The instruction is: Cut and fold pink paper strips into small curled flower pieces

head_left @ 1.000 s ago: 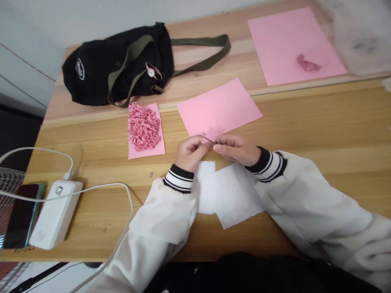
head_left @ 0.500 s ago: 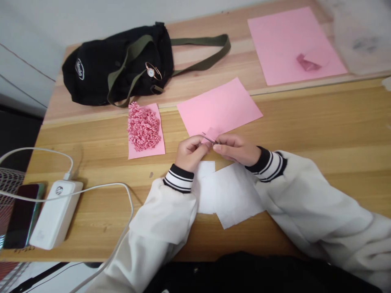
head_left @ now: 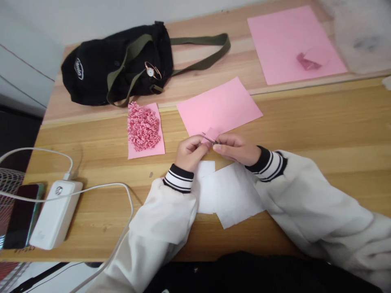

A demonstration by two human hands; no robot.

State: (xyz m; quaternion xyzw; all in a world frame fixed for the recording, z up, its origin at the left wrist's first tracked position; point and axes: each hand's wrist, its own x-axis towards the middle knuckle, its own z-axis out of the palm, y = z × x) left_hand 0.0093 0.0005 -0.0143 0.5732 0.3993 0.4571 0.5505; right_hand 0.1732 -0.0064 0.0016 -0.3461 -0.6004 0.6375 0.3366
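My left hand [head_left: 190,153] is closed, thumb and fingers pinching a small pink paper piece [head_left: 211,133] and one end of a thin dark stick [head_left: 208,138]. Close beside it, my right hand [head_left: 238,149] is closed round the other end of the stick, at the edge of the small piece. Both hands are above the near edge of a larger pink sheet [head_left: 220,106]. White papers [head_left: 238,193] lie below them on the wooden table.
Left of the hands, pink stamens [head_left: 143,128] are heaped on a pink card [head_left: 139,154]. Farther off lie a black bag [head_left: 97,69] with a watch [head_left: 150,72] and another pink sheet [head_left: 275,44]. A white power bank [head_left: 56,215], cable and phone [head_left: 23,215] are at the left.
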